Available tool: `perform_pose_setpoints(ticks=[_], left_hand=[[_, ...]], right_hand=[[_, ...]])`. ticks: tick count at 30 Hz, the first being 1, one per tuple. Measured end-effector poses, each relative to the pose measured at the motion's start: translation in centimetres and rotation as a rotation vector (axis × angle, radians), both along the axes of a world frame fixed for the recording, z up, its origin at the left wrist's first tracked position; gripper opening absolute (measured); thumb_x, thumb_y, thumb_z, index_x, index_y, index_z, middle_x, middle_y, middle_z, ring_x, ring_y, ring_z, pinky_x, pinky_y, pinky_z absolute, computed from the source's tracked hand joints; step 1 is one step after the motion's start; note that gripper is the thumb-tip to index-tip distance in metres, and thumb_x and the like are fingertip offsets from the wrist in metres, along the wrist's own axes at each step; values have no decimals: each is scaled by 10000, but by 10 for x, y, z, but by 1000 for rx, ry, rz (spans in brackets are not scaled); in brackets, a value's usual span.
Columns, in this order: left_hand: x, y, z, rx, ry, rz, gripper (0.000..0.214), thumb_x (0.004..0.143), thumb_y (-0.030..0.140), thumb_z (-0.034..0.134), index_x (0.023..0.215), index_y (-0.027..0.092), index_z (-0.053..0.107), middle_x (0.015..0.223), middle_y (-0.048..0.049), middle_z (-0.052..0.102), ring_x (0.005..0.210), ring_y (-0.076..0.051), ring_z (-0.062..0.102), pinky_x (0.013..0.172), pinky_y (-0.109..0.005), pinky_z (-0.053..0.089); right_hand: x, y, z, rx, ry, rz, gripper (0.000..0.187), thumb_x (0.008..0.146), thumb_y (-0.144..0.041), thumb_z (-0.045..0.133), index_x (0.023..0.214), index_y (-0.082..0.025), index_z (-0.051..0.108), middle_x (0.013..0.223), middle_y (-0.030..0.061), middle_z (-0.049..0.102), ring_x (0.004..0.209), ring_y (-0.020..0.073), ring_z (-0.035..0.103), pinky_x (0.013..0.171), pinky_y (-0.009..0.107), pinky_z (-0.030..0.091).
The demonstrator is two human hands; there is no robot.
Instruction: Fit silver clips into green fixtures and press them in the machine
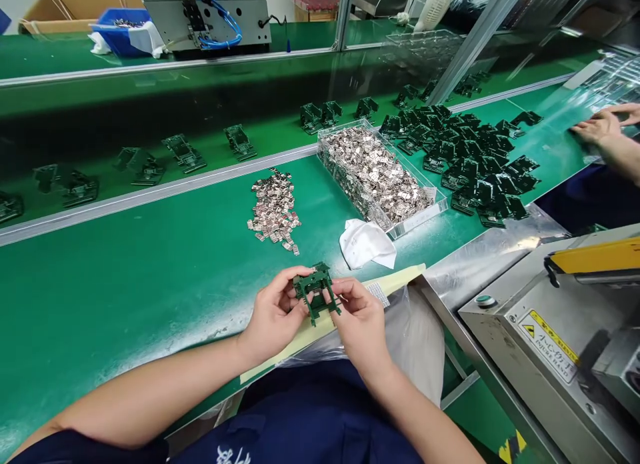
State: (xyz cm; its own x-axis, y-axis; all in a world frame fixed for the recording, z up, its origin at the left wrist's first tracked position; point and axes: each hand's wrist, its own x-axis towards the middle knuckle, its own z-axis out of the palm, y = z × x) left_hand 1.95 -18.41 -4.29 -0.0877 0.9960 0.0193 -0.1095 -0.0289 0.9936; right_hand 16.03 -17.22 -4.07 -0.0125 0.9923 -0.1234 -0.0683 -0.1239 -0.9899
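Observation:
A dark green plastic frame part (316, 292) with open legs is held up between both hands at the table's near edge. My left hand (276, 314) is closed on its left side, with the thumb reaching into the frame. My right hand (361, 317) grips the right side, fingers pinched near its legs. Whether a small metal piece is also in the fingers I cannot make out. Ahead of the hands lies a loose pile of small metal pieces (275, 211). A clear tray (419, 217) full of the same pieces stands to the right, beside a crumpled white cloth (367, 244).
Many green frame parts (465, 157) are heaped right of the tray. Others sit on a conveyor belt (210, 124) behind a metal rail. At far right are a co-worker's hands (607, 124). A machine with a warning label (547, 344) stands close on the right.

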Motion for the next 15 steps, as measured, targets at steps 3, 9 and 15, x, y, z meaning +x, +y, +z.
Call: perform_pose_setpoints(ticks=[3, 9, 15], left_hand=[[3, -1, 2, -16, 2, -2, 288, 779, 246, 726, 1053, 220, 642, 793, -15, 664, 621, -100, 597, 560, -173, 518], [13, -6, 0, -43, 7, 19, 328, 739, 278, 763, 1038, 203, 647, 874, -44, 684, 693, -140, 636, 604, -219, 556], [29, -7, 9, -27, 38, -70, 310, 742, 267, 756, 1025, 201, 648, 857, -32, 675, 683, -133, 626, 584, -213, 554]], right_hand=[[0, -2, 1, -15, 82, -35, 156, 710, -315, 755, 717, -196, 654, 801, 33, 658, 679, 158, 625, 609, 267, 544], [1, -8, 1, -3, 87, -85, 189, 706, -325, 746, 681, -204, 603, 714, 8, 633, 628, 145, 596, 573, 253, 536], [32, -23, 4, 80, 22, -147, 151, 787, -335, 693, 779, -207, 613, 701, -2, 627, 623, 144, 601, 577, 252, 544]])
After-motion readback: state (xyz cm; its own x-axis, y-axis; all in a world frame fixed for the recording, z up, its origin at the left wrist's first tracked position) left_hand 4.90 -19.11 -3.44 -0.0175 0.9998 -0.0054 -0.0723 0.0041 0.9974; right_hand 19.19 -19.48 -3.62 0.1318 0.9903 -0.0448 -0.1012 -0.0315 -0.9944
